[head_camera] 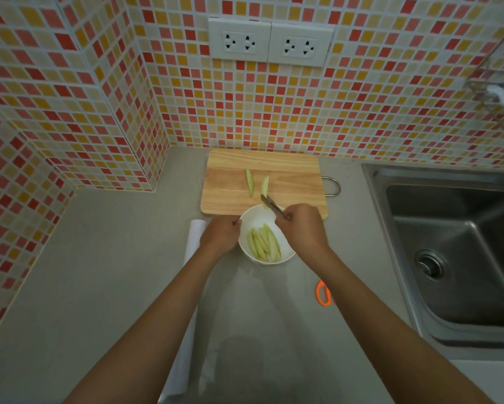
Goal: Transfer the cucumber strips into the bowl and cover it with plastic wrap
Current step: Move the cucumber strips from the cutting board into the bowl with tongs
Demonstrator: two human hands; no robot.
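A white bowl [256,221] stands on the grey counter just in front of the wooden cutting board [291,182]. Several cucumber strips [264,243] lie in the bowl. Two more strips lie on the board, one at the left [249,182] and one [264,185] touching the tips of metal tongs [272,207]. My right hand [301,228] grips the tongs over the bowl's right rim. My left hand [220,236] holds the bowl's left rim. A roll of plastic wrap [191,258] lies left of the bowl, partly under my left forearm.
A steel sink [454,252] fills the right side. An orange scissor handle [323,293] lies on the counter near my right forearm. Mosaic tile walls close off the back and left, with two sockets [269,42] above the board.
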